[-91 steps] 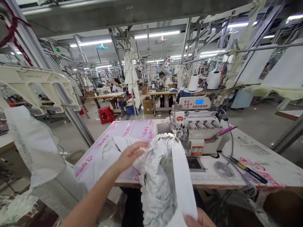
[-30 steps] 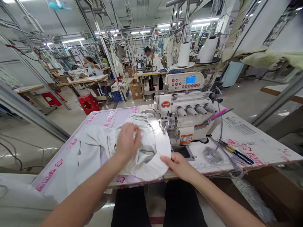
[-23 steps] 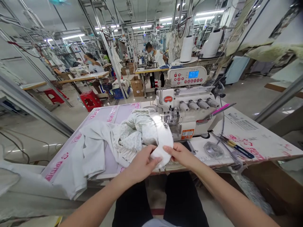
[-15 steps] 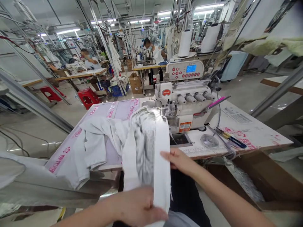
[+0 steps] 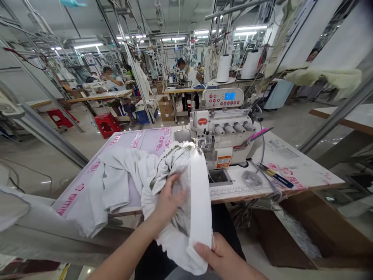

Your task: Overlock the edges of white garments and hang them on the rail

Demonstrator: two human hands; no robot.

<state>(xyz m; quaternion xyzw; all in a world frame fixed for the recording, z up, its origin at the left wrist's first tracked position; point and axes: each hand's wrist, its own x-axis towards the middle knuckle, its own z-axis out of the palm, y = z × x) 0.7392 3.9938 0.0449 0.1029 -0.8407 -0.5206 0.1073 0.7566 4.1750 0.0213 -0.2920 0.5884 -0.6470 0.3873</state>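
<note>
With 12 o'clock straight ahead of the person and the gathered pale garment (image 5: 148,167) as centre, the sewing machine (image 5: 224,138) stands at 2 o'clock, the far end of the garment's white band (image 5: 201,194) meeting its needle area. The garment spreads to 9 o'clock over a printed lilac sheet (image 5: 136,144) on the desk (image 5: 309,167), one part drooping past the near edge. The right hand (image 5: 217,252), at 5 o'clock, is clamped on the band's near end. The left hand (image 5: 170,198), blurred, lies over the garment's open middle, fingers apart; whether it grips cannot be told. The two hands are apart, and the left forearm hides some cloth.

At 3 o'clock lie a round clear plastic thing (image 5: 252,179) and, beyond it, a yellow-and-dark-handled tool (image 5: 278,177). Metal posts flank the desk: the left post (image 5: 55,136) at 10 o'clock, the right post (image 5: 326,116) at 2. Two white thread cones (image 5: 223,69) stand at 1 o'clock, a red stool (image 5: 107,124) at 10.

An open carton (image 5: 279,245) at 4 o'clock, below the desk, holds crumpled clear plastic (image 5: 300,229). At 11 o'clock a blue crate (image 5: 142,117) has pale cloth at its top; a brown box (image 5: 167,109) sits beside it.
</note>
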